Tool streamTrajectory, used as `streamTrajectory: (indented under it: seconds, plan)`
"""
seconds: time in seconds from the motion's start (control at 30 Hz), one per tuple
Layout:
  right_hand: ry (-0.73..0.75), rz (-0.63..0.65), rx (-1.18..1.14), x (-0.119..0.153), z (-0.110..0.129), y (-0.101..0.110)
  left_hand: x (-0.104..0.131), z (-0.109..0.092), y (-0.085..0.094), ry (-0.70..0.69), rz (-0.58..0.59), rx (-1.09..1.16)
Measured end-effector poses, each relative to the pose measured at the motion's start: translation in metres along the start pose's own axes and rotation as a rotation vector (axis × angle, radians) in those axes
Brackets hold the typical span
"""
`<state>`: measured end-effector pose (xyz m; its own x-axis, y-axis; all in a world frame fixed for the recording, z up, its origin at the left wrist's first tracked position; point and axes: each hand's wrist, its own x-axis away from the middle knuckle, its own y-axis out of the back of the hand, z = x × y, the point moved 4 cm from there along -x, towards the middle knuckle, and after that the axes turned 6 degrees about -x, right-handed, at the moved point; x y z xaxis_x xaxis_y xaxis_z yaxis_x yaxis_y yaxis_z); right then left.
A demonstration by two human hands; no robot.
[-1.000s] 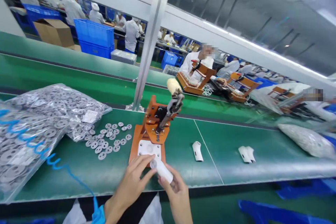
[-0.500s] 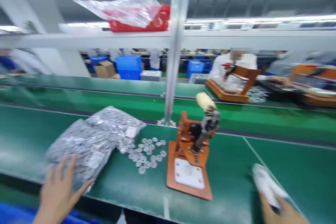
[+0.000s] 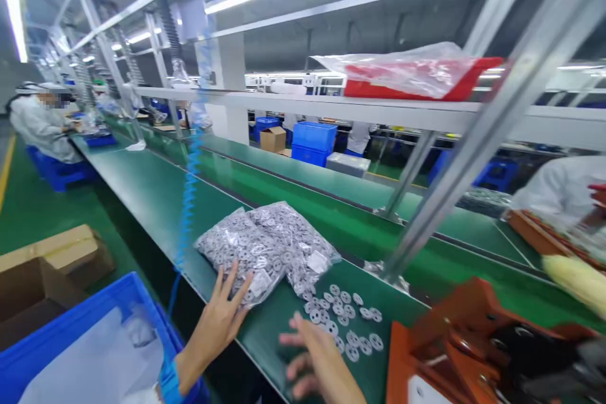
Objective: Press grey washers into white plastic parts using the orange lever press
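Observation:
My left hand (image 3: 222, 312), fingers spread, lies against the front of a clear plastic bag (image 3: 241, 243) packed with small pale discs. Behind and right of it is a second such bag (image 3: 300, 237) with a white label. Loose pale round discs (image 3: 348, 310) are scattered on the green bench between the bags and the orange hand press (image 3: 454, 341). My right hand (image 3: 315, 353) hovers at the near side of these discs, its fingers apart and a little blurred, with nothing seen in it. The press is cut off at the lower right.
A blue bin (image 3: 61, 353) with white sheet material stands at the lower left, beside a cardboard box (image 3: 52, 265). A coiled blue hose (image 3: 189, 202) hangs over the bench edge. A metal post (image 3: 478, 132) rises behind the press. People sit farther along.
The view has swung left. My right hand has moved from the far right, where it held a white object, to beside the loose discs, without that object. My left hand now meets the bag.

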<state>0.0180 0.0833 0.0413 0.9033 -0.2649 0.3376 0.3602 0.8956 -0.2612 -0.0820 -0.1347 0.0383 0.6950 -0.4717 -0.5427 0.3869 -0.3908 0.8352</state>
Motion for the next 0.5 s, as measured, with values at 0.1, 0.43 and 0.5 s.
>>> streamTrajectory:
  seconds: [0.1,0.43,0.5]
  plan:
    - [-0.272,0.121,-0.093,-0.047,0.001,-0.076,-0.005,0.008,0.004,0.021,-0.110,0.049]
    - [0.020,0.045,0.051,-0.101,0.095,-0.204,-0.008,0.070,0.064,0.322,-0.113,0.085]
    - [0.148,0.070,0.106,-0.101,0.122,-0.229,0.043,0.094,0.066,0.436,-0.029,0.097]
